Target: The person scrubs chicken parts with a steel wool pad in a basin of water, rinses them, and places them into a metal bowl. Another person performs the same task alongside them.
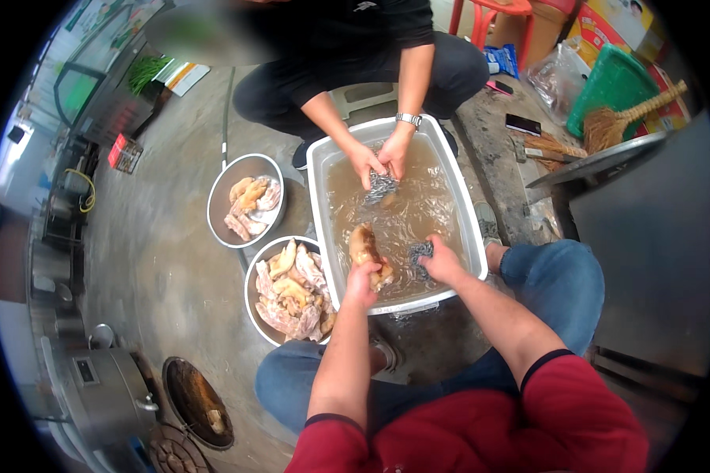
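My left hand (362, 284) is closed round the lower end of a pig's trotter (363, 246), browned along one side, held over the murky water of a white plastic tub (317, 189). To its right, a grey steel wool scrubber (420, 258) is gripped in my right hand (443, 260), just above the water and apart from the trotter. Across the tub, a co-worker's two hands (383, 164) hold another steel wool scrubber (381, 188) at the water; what else they hold is mostly hidden.
Left of the tub stand two metal bowls (215, 206) (252, 303) with several trotters in them. An open round floor drain (173, 386) lies at the lower left. A phone (523, 124), a straw broom (605, 130) and a green basket (607, 87) are at the upper right.
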Tool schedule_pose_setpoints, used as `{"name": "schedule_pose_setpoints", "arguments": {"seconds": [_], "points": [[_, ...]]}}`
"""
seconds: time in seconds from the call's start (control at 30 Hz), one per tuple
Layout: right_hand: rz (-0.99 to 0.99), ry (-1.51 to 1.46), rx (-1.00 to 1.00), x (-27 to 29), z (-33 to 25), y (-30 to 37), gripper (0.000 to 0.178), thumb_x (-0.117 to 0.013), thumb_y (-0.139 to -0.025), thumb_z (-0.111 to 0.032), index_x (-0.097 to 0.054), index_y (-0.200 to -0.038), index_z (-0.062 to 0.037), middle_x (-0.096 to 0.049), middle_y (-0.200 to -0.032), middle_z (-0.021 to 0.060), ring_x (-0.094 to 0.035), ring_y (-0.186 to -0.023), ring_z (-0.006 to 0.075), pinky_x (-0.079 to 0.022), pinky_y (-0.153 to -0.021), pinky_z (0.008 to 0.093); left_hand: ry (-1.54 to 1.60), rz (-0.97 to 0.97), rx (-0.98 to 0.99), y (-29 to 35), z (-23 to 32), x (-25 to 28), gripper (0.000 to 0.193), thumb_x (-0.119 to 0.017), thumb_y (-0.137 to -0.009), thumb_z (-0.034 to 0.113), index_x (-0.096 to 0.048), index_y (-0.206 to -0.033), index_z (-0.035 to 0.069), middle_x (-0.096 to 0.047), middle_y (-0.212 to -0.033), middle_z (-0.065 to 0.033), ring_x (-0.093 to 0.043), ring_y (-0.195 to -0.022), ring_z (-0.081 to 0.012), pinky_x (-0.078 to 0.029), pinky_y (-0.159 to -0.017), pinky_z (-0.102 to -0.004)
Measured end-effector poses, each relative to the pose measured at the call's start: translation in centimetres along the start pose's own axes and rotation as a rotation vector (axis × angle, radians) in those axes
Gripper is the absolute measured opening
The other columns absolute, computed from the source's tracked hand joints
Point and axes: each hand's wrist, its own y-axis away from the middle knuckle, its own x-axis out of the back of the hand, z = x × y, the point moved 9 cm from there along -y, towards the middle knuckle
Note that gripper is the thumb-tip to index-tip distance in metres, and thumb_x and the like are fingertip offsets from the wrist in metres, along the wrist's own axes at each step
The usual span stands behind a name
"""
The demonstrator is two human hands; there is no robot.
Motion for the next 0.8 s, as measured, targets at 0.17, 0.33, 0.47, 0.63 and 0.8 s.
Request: {"name": "schedule_pose_setpoints", "arguments": {"seconds": [0.17,0.33,0.47,0.63,0.8], "points": [[-0.05,0.364,-0.134,0.0,1.6,-3.1,0.058,-0.068,-0.084,-0.02,-0.041,-0.133,-0.009,-0.063,-0.114,0.0235,-0.061,-0.113,0.0389,-0.05,-0.093,0.0454,0.325,0.004,-0.046,3.4,2.1,-1.7,0.064,-0.045,-0.094,0.063,-0.049,-0.126,0.008,-0.062,-0.1,-0.0128,-0.063,-0.088,-0.0296,-0.054,-0.076,-0.0472],[-0.242,0.394,-0.001,-5.3,0.8,-1.9,0.064,-0.072,-0.081,-0.015,-0.043,-0.138,-0.0102,-0.061,-0.118,0.0241,-0.062,-0.112,0.0351,-0.052,-0.091,0.0434,0.332,0.004,-0.01,2.3,2.5,-0.8,0.083,-0.031,-0.089,0.08,-0.046,-0.129,0.01,-0.06,-0.095,-0.0116,-0.061,-0.079,-0.027,-0.053,-0.072,-0.0471],[-0.174,-0.528,-0.053,-5.1,-1.6,-3.1,0.055,-0.071,-0.083,-0.012,-0.051,-0.133,-0.0072,-0.058,-0.127,0.0254,-0.06,-0.113,0.0365,-0.049,-0.095,0.0417,0.216,0.076,0.046,-0.1,0.0,0.9,0.085,-0.031,-0.089,0.08,-0.045,-0.133,0.009,-0.06,-0.103,-0.0121,-0.061,-0.083,-0.0272,-0.052,-0.077,-0.0482],[0.063,-0.23,0.435,-2.0,-11.5,3.2,0.055,-0.072,-0.084,-0.024,-0.053,-0.132,-0.005,-0.063,-0.118,0.0228,-0.061,-0.112,0.0369,-0.048,-0.095,0.0447,0.02,0.237,0.101,0.9,-1.0,-1.3,0.088,-0.029,-0.094,0.075,-0.037,-0.147,0.006,-0.053,-0.134,-0.0148,-0.051,-0.122,-0.027,-0.043,-0.101,-0.0442],[0.28,-0.043,0.177,0.6,-12.0,1.2,0.047,-0.067,-0.087,-0.033,-0.057,-0.12,-0.0014,-0.063,-0.111,0.0254,-0.061,-0.102,0.044,-0.049,-0.087,0.0497,-0.054,0.172,0.013,3.1,-0.8,-4.7,0.09,-0.03,-0.094,0.074,-0.033,-0.15,0.003,-0.042,-0.148,-0.0136,-0.043,-0.135,-0.0267,-0.039,-0.108,-0.0409]]}}
